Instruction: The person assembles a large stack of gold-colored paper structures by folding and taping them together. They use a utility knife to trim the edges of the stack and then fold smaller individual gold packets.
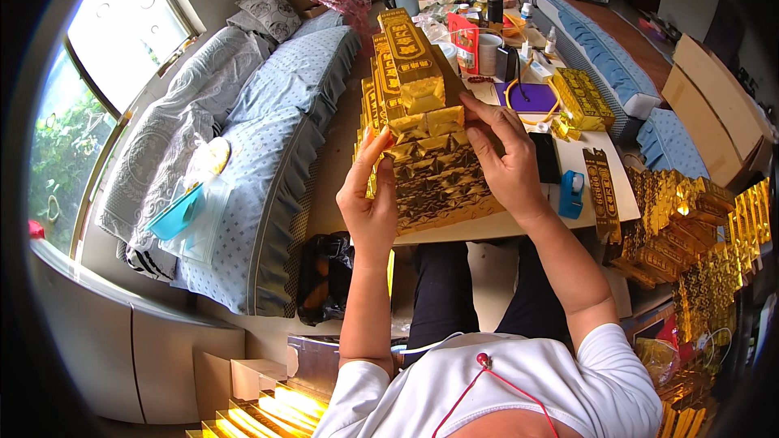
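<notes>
A tall stepped stack of gold foil-wrapped blocks (438, 182) stands at the near end of the table in front of me. Along its top lie longer gold boxes (410, 61) with dark printing. My left hand (369, 182) grips the left front corner of an upper gold block (428, 124), its fingertips bent round the edge. At the right end of that block is my right hand (505, 150), thumb at the front and fingers along the side. The fingers' far sides are hidden behind the stack.
Right of the stack are a blue tape dispenser (571, 195), a dark phone (545, 157), a purple sheet (526, 99) and a yellow-gold package (583, 99). More gold boxes (682, 219) pile up at my right. A blue-covered sofa (260, 146) runs along the left.
</notes>
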Available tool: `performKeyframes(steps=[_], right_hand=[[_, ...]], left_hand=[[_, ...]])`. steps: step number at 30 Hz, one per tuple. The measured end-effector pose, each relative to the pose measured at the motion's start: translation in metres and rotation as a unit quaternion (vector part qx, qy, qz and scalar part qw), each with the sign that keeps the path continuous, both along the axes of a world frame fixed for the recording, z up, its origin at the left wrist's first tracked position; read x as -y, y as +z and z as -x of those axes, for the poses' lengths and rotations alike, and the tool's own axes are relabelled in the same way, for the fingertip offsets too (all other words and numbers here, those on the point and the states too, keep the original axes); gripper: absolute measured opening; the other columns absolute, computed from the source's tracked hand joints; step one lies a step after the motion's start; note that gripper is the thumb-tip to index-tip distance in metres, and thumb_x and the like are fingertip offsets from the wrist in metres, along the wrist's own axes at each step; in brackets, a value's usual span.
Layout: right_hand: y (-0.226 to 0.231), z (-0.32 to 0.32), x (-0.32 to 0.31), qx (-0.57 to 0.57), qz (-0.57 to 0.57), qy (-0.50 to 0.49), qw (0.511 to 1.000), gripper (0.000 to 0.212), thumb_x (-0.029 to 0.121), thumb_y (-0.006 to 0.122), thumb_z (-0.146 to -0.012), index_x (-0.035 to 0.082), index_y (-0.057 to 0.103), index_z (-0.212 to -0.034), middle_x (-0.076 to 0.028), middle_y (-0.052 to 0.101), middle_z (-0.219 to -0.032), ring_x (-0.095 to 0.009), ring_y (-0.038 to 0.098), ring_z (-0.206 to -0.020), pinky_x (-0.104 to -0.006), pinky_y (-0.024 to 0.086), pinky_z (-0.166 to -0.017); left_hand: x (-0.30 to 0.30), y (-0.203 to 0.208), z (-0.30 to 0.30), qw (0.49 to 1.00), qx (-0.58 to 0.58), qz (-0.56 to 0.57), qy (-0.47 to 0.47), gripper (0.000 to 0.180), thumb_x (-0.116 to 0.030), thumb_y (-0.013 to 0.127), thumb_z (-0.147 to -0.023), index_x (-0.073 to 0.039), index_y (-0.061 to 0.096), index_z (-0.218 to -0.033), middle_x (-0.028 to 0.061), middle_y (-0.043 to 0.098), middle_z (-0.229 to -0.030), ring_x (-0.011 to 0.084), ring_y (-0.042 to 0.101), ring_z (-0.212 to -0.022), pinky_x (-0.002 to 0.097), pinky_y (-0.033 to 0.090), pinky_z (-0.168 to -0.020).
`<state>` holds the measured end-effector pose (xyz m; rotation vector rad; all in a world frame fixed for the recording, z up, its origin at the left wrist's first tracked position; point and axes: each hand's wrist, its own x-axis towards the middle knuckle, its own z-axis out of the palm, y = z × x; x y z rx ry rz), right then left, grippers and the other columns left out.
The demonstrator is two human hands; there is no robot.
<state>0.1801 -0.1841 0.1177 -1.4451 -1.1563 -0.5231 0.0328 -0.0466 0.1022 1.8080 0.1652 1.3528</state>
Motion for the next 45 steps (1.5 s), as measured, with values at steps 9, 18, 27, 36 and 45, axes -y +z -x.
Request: performKeyframes(steps=[9,18,27,36,45], right_hand=[[-0.0037,-0.0026,-0.0008,-0.027,-0.007,0.018,0.999,0.042,0.002,0.064,-0.092,0.010,0.062,-0.133,-0.009,0.068,-0.104,-0.025,0.064,-0.092,-0.0341,0.052,-0.084],[-0.0035,-0.0018,0.0021,-0.035,-0.005,0.018,0.999,0.043,0.001,0.065,-0.091,0.010,0.061,-0.134,-0.009,0.067,-0.099,-0.025,0.063,-0.090,-0.0343,0.052,-0.082],[-0.0043,-0.0033,0.0014,-0.005,-0.001,0.008,1.000,0.045,0.002,0.065,-0.091,0.012,0.061,-0.135,-0.009,0.066,-0.096,-0.026,0.062,-0.089,-0.0362,0.052,-0.082],[-0.0048,-0.0045,0.0017,0.008,0.003,0.008,1.000,0.046,0.003,0.066,-0.091,0.012,0.061,-0.135,-0.010,0.066,-0.097,-0.027,0.062,-0.089,-0.0373,0.052,-0.081],[-0.0053,-0.0044,0.0018,0.007,0.008,0.010,1.000,0.046,0.003,0.066,-0.091,0.012,0.060,-0.136,-0.009,0.066,-0.099,-0.026,0.063,-0.089,-0.0363,0.053,-0.080]], left_hand=[[0.0004,0.0014,-0.0014,1.000,0.003,-0.022,0.003,0.033,0.007,0.056,-0.095,0.000,0.067,-0.125,0.0137,0.072,-0.115,0.0260,0.055,-0.131,0.0371,0.038,-0.110],[0.0047,0.0029,-0.0030,1.000,0.006,-0.015,0.004,0.033,0.007,0.056,-0.095,0.000,0.066,-0.126,0.0161,0.071,-0.116,0.0219,0.064,-0.118,0.0341,0.043,-0.105],[0.0039,-0.0001,-0.0031,1.000,0.004,0.010,-0.004,0.032,0.006,0.056,-0.096,0.001,0.066,-0.126,0.0158,0.071,-0.119,0.0208,0.064,-0.118,0.0336,0.042,-0.106],[0.0040,-0.0031,-0.0051,0.999,0.022,0.025,-0.010,0.032,0.007,0.055,-0.096,0.002,0.065,-0.126,0.0160,0.070,-0.122,0.0197,0.064,-0.117,0.0318,0.044,-0.104],[0.0036,-0.0027,-0.0043,0.999,0.022,0.024,-0.009,0.032,0.007,0.054,-0.096,0.002,0.065,-0.126,0.0156,0.069,-0.122,0.0192,0.064,-0.116,0.0316,0.045,-0.103]])
